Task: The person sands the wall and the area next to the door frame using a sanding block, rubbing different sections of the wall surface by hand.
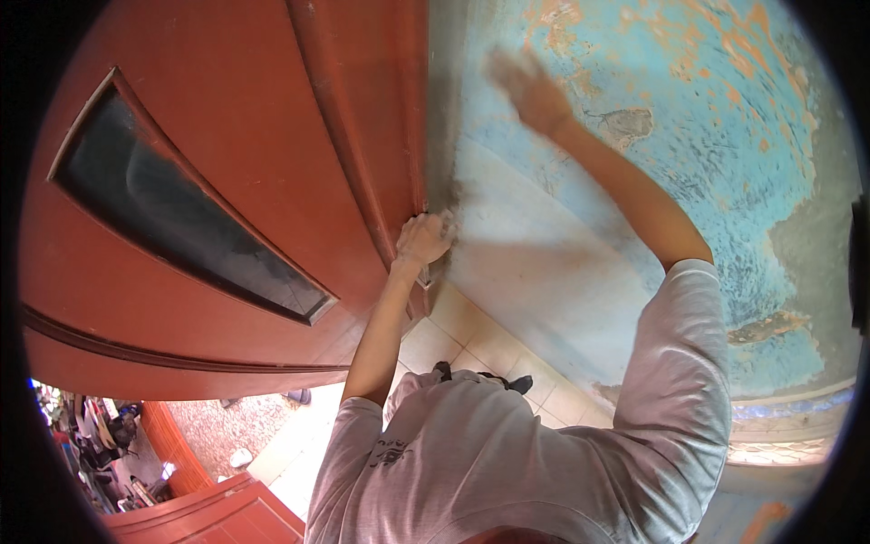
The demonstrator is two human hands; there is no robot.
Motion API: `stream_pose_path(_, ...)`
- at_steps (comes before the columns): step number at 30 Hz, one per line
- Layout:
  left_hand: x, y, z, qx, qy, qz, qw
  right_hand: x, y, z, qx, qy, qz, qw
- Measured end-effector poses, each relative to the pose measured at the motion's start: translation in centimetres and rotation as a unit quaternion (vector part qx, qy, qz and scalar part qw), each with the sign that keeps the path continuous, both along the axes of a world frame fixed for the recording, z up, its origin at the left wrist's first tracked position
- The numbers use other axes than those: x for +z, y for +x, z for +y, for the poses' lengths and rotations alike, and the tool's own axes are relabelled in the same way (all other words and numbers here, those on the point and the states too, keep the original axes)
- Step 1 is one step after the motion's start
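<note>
My left hand [425, 238] rests at the edge of a red door [224, 136], beside its metal latch plate [425, 277]; whether its fingers grip something is hidden. The door has a long dark glass pane [183, 197]. Up at the right, my right hand [530, 88] is raised in front of the wall [680, 170], blurred by motion, and no object shows in it. Patchy blue paint covers the wall, with orange and grey spots and a bare grey patch [629, 126] near my right forearm.
Pale floor tiles [455, 319] lie between door and wall. At the lower left a second red door panel [217, 513] stands near a rough light floor [224, 428] and a cluttered heap of things [102, 435]. A grey strip [445, 102] runs along the wall beside the door.
</note>
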State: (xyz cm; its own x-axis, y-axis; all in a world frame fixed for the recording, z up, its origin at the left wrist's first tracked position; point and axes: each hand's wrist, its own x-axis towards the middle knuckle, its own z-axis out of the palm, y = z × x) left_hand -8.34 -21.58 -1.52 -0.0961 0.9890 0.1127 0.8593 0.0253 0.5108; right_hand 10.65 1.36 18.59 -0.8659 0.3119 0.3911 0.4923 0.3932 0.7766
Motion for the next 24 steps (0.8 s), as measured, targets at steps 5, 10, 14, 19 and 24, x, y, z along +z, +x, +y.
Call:
stream_pose_path(5,1.1,0.1,0.2,-0.013,-0.04,0.013,0.999,-2.0,-1.1,-0.7,-0.06,-0.108,-0.309,0.943)
stream_pose_path(10,0.2,-0.5,-0.9,0.003,-0.02,0.032,0.999,0.9,-4.7,-1.4,-0.053,0.02,-0.028,0.998)
stream_pose_path(14,-0.3,0.5,1.2,-0.009,-0.034,0.033,0.999,-8.6,-0.2,0.3,-0.083,-0.044,-0.178,0.98)
stream_pose_path(19,-0.8,-0.7,-0.1,0.02,-0.039,0.018,0.999,1.7,-2.9,-0.3,-0.036,-0.142,-0.239,0.96)
stream_pose_path(24,-1.0,-0.4,-0.1,0.008,-0.04,0.023,0.999,4.3,-3.1,0.0,0.057,0.069,0.066,0.994)
